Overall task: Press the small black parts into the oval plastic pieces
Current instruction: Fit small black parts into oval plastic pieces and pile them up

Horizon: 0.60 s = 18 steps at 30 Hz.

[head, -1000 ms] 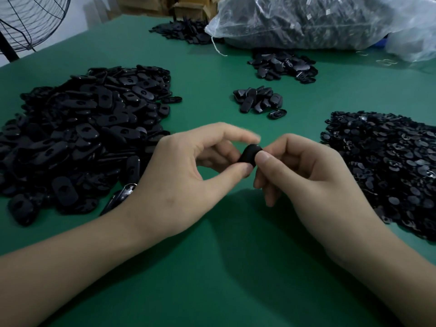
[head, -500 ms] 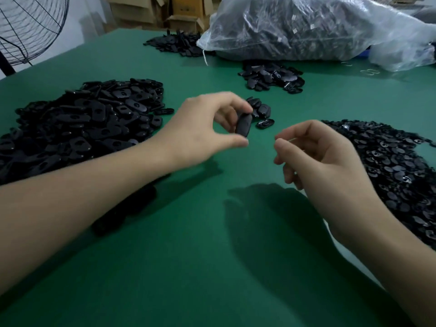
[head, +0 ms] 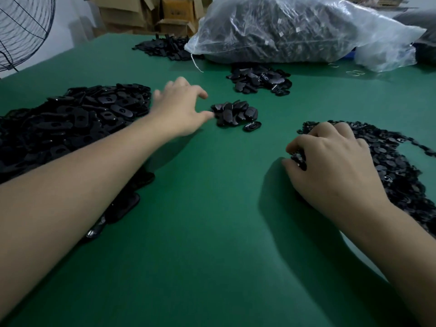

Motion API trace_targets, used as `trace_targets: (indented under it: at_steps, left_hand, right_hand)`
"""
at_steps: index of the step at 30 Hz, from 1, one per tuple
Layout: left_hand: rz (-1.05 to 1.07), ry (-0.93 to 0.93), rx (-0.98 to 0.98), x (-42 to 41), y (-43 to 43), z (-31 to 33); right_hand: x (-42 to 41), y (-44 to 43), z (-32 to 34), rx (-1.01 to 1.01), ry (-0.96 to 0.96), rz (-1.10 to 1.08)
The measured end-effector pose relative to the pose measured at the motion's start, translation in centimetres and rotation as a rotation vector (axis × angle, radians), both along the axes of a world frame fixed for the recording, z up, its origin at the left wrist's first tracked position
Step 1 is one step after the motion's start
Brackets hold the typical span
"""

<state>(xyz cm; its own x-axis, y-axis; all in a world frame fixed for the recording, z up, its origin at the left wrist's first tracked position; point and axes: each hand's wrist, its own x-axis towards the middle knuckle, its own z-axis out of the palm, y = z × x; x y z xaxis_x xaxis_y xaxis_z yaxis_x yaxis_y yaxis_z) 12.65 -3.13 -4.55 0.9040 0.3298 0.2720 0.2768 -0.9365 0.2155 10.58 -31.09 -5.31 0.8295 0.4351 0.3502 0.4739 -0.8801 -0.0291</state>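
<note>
Right hand (head: 330,166) is nearest, palm down on the near edge of the loose flat pile of small black parts (head: 389,166), thin glossy plastic bits. Fingers curl into the pile; can't tell if one is pinched. My read: parts are light, stiff, slick and likely to snag each other, so take a single one by its rim with thumb and forefinger, no scooping.

Left hand (head: 181,107) is further out, blurred, fingers spread, holding nothing, thumb tip touching the small heap of black oval pieces (head: 233,113) mid-table. Left of it sits a big mound of black oval plastic pieces (head: 70,121), flat, rigid, hole in the middle. Grip those by the long edges to keep the hole clear for pressing.

Beyond: another small black heap (head: 259,79), clear plastic bag (head: 295,31) stuffed with dark parts, cardboard boxes (head: 146,13), wire fan guard (head: 21,27) far left. All on the green table mat (head: 212,232).
</note>
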Motion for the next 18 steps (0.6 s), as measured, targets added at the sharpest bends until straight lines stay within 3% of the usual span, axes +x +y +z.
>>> trace_targets:
  at_steps: [3, 6, 9, 13, 18]
  left_hand:
    - [0.146, 0.173, 0.320, -1.4, 2.3, 1.0]
    - [0.211, 0.320, 0.419, -2.3, 3.6, 1.0]
    - [0.204, 0.354, 0.446, -2.6, 3.8, 0.5]
    - [0.131, 0.227, 0.440, -3.0, 4.0, 0.0]
    - [-0.131, 0.160, 0.253, -4.2, 2.5, 1.1]
  right_hand:
    - [0.0, -0.1, 0.1, -0.089, -0.030, -0.044]
    - [0.1, -0.1, 0.3, -0.113, -0.009, -0.060]
    - [0.0, 0.1, 0.3, -0.071, -0.009, -0.043]
    - [0.0, 0.1, 0.4, -0.030, -0.004, -0.009]
    - [0.0, 0.1, 0.3, -0.005, -0.017, 0.049]
